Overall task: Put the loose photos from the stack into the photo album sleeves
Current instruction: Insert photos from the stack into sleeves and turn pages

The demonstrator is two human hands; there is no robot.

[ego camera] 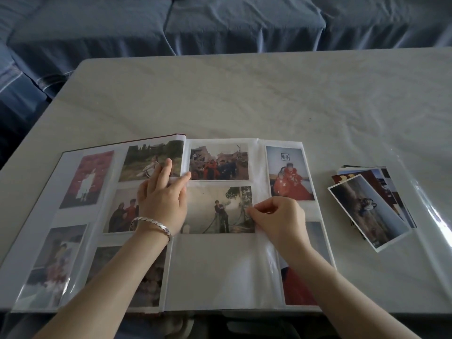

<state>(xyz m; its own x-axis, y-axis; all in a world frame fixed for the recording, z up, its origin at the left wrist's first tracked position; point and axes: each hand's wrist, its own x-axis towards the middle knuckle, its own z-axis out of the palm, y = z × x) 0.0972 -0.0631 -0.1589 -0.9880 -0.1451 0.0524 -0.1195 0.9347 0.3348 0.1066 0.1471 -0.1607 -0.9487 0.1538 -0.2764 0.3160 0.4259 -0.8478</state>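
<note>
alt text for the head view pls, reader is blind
A person's right hand pinches the edge of a photo in an open photo album while the left hand rests beside it; loose photos lie stacked at right.

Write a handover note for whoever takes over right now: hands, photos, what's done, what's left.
Left hand: flat, pressing the album near its spine.
Right hand: pinches the right edge of the middle photo, which looks seated in its sleeve.
Done: top photo sleeved; left page looks full.
Left: empty sleeve below; loose stack lies on the table, right of the album.
</note>
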